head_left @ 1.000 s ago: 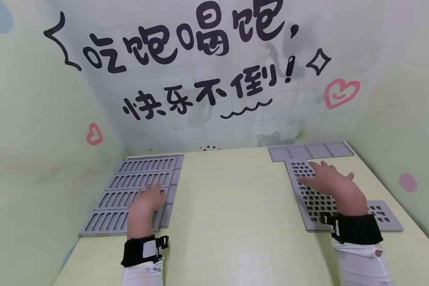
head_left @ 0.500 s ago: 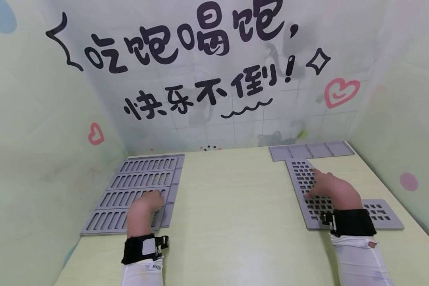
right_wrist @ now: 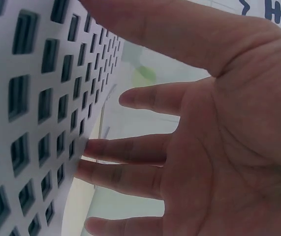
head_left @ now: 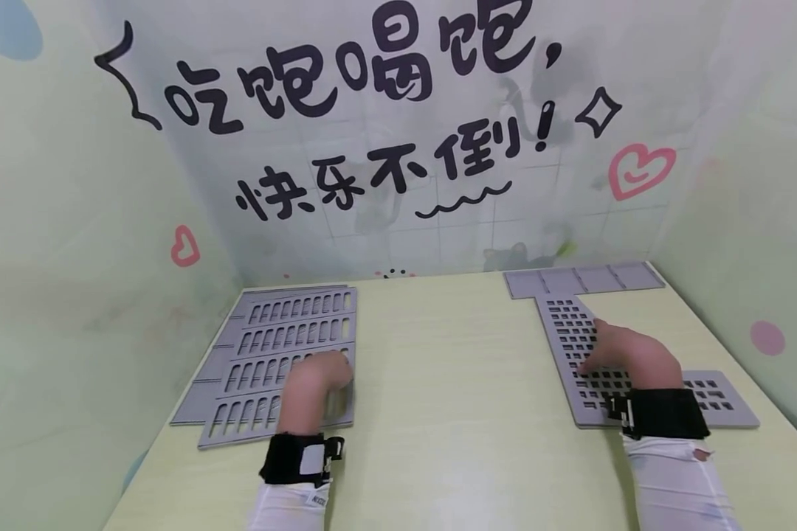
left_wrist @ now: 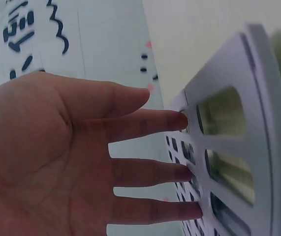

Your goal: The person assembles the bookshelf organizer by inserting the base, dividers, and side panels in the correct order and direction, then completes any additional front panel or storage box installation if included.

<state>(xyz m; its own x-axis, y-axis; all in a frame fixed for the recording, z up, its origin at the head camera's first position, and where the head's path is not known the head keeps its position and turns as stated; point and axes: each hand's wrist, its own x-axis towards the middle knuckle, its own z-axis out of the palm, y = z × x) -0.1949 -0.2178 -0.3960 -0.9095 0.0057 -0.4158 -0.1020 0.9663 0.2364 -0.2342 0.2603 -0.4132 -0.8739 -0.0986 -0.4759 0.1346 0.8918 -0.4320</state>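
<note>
Pale tabletop (head_left: pixel 432 383), left hand (head_left: pixel 319 372) angled inward, straight-fingered, touching slotted panel (head_left: pixel 295 318); right hand (head_left: pixel 629 355) splay-fingered, touching perforated panel (head_left: pixel 574 355)

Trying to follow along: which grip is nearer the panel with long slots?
Left. The left grip touches the long-slotted panel near its right edge; the right grip is well to the right, at the square-holed panel.

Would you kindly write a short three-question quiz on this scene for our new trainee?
1. True or false: the right hand is at the grid panel.
2. Pick one: the wrist straps are A) red, B) black or C) blue.
3. Fill in, from the left wrist view: the thumb of the left hand is ____ (touching / apart from) the slotted panel.

Key: 1 true; 2 B; 3 apart from.
</note>
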